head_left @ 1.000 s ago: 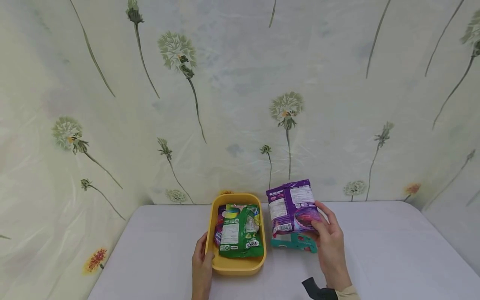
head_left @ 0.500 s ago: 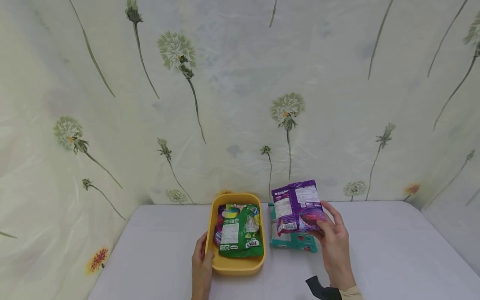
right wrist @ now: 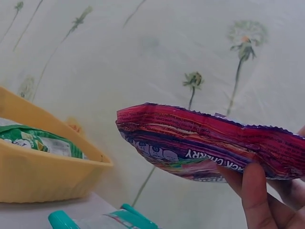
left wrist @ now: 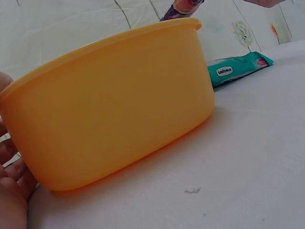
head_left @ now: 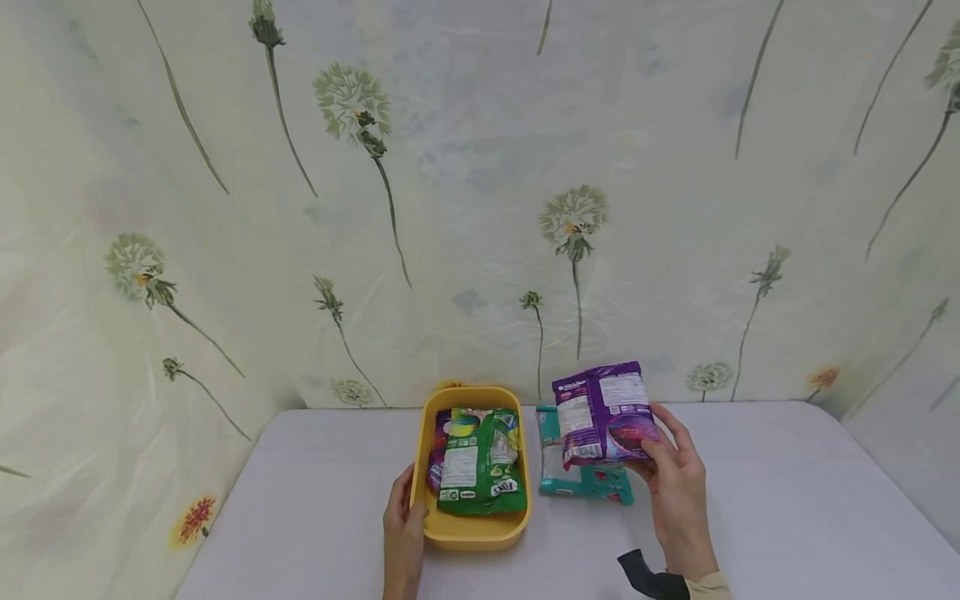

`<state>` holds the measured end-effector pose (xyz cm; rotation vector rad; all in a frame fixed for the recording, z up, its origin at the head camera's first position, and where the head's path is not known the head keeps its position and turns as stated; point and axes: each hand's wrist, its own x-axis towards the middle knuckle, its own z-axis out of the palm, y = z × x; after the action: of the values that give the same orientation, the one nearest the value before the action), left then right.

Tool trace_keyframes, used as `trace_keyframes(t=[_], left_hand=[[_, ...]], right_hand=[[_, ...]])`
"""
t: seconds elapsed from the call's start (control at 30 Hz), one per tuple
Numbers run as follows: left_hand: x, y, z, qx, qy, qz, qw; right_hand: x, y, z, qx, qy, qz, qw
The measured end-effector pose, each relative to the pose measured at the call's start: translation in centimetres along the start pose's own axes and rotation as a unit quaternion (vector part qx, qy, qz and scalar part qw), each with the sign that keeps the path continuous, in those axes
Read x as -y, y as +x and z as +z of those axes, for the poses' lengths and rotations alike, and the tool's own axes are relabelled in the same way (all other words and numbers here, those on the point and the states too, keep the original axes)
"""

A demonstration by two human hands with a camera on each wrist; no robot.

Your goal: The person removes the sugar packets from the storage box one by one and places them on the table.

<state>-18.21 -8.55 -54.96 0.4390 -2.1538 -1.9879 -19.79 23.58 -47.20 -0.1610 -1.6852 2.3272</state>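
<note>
My right hand [head_left: 678,492] pinches a purple candy bag [head_left: 606,417] by its right edge, fingers beneath and thumb on top. In the right wrist view the bag [right wrist: 205,148] is held above the table, its pink-red edge and "Cherry" lettering facing the camera. Below it lies a teal bag [head_left: 581,483], partly covered by the purple one in the head view. My left hand [head_left: 403,533] holds the left side of a yellow tub [head_left: 472,533], thumb at the rim. Inside, a green candy bag [head_left: 480,475] lies over another purple bag [head_left: 435,467].
The white-covered table [head_left: 322,492] reaches back to a curtain [head_left: 465,208] printed with dandelions. A black strap [head_left: 652,577] sits at my right wrist. In the left wrist view, the teal bag [left wrist: 238,69] lies flat just beyond the tub.
My right hand has moved a little to the right with the purple candy bag, showing more of the teal bag beneath. My left hand and the tub have stayed put.
</note>
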Motion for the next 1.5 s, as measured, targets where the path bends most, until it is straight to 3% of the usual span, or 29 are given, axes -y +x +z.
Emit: trace_keyframes(t=[1.13,1.5], left_hand=[[0.6,0.3,-0.1,0.002,0.004,0.006,1.0000],[0.5,0.2,0.1,0.000,0.002,0.001,1.0000]], right_hand=[[-0.2,0.0,-2.1,-0.031,0.009,-0.010,0.9994],[0.0,0.3,-2.2,-0.064,-0.010,0.016,0.9978]])
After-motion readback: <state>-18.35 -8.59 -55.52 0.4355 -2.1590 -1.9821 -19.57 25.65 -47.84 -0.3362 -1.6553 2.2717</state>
